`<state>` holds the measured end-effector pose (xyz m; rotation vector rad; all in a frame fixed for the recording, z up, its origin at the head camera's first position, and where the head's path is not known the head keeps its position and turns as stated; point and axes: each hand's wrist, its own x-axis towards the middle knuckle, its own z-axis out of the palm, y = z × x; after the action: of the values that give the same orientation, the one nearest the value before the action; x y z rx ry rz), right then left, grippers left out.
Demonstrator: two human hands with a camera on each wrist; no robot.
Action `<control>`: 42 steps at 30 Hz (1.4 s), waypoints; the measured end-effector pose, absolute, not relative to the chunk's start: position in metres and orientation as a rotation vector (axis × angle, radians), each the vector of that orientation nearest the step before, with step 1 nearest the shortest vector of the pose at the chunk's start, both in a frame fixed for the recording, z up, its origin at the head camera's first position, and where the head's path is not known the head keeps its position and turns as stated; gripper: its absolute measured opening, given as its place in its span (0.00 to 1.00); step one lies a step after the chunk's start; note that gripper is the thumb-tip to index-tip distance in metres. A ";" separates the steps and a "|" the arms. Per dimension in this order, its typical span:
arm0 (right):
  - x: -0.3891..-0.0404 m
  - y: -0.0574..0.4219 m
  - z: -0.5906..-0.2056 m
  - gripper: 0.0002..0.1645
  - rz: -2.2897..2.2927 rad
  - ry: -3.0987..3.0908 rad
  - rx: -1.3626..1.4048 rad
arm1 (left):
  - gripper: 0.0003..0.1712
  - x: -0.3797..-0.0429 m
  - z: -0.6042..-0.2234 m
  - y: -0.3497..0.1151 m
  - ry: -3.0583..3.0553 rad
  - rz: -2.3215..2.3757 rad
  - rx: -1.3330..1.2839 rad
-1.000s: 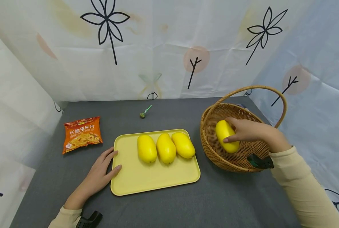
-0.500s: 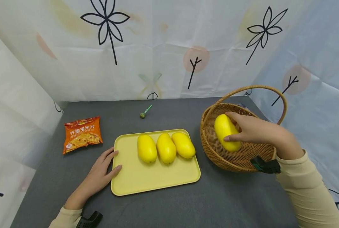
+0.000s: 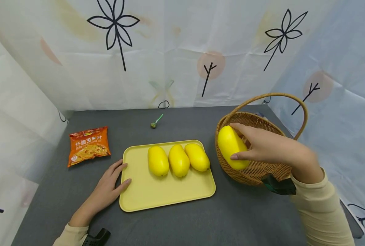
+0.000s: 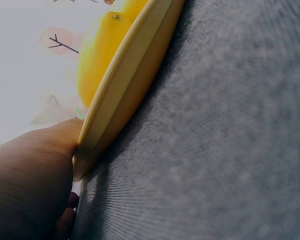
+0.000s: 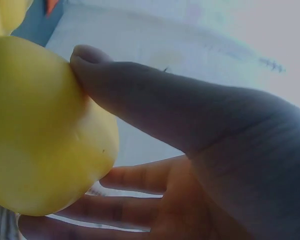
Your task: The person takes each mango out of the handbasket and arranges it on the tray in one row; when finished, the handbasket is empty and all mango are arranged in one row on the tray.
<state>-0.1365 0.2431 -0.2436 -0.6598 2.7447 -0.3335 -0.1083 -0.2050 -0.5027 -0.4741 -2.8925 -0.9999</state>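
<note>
In the head view, my right hand holds an oblong yellow fruit over the left part of a wicker basket. Thumb and fingers clasp the fruit from opposite sides; the right wrist view shows its rounded end between them. A yellow rectangular tray lies left of the basket. On it, three similar yellow fruits lie side by side toward the back right. My left hand rests at the tray's left edge, fingers extended and thumb touching the rim.
An orange snack bag lies at the back left of the grey table. Behind the tray is a small lollipop with a green stick. The basket's tall handle arches above its right side. Patterned cloth walls stand around the table.
My right hand has raised the yellow fruit from the basket's inside and carried it left toward the basket's rim. The left hand and the tray have stayed put.
</note>
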 end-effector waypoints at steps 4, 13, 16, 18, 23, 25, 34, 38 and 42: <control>-0.132 0.226 -0.242 0.52 -0.358 2.739 -0.739 | 0.37 -0.108 -0.503 -0.205 -2.893 -0.999 -0.468; -0.140 0.183 -0.253 0.53 -0.426 2.654 -0.895 | 0.38 -0.108 -0.502 -0.205 -2.904 -1.006 -0.463; -0.145 0.166 -0.259 0.53 -0.391 2.623 -0.941 | 0.38 -0.108 -0.503 -0.205 -2.904 -1.003 -0.459; -0.148 0.155 -0.263 0.53 -0.372 2.595 -0.972 | 0.38 -0.108 -0.503 -0.205 -2.904 -0.998 -0.458; -0.154 0.128 -0.270 0.52 -0.358 2.550 -1.039 | 0.38 -0.108 -0.504 -0.206 -2.901 -0.995 -0.454; -0.156 0.117 -0.273 0.52 -0.366 2.550 -1.053 | 0.38 -0.108 -0.504 -0.206 -2.901 -0.995 -0.451; -0.176 0.071 -0.302 0.52 -0.248 2.601 -0.952 | 0.38 -0.109 -0.503 -0.206 -2.902 -1.000 -0.460; -0.185 0.051 -0.316 0.52 -0.230 2.594 -0.939 | 0.38 -0.109 -0.502 -0.206 -2.902 -1.012 -0.462; -0.190 0.031 -0.327 0.53 -0.239 2.570 -0.949 | 0.40 -0.108 -0.501 -0.205 -2.900 -1.024 -0.466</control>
<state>-0.1899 0.0307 -0.3271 -0.9491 2.5702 -0.2386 -0.1085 -0.2055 -0.5013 -0.4659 -2.9003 -1.0245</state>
